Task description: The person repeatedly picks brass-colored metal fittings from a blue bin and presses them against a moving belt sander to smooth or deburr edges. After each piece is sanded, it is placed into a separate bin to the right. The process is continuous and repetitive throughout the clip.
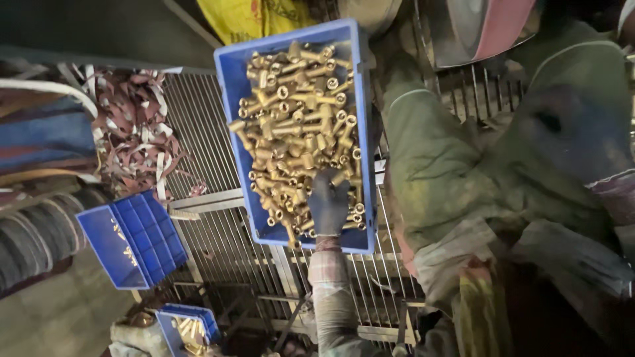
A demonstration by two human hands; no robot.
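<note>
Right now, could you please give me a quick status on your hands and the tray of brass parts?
Left hand, dark-gloved, resting on brass fittings; grip unclear. Right hand not in view. Blue plastic tray heaped full, sitting on metal grating. Nothing in the way.

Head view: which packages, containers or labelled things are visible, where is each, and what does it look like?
Blue crate: centre, rectangular, full of brass fittings; left hand, dark-gloved, reaches in.
Empty blue crate: lower left, tilted, ribbed base.
Small blue bin: bottom, holding brass pieces.
Yellow sack: top edge, crumpled.
No screens or signs.
</note>
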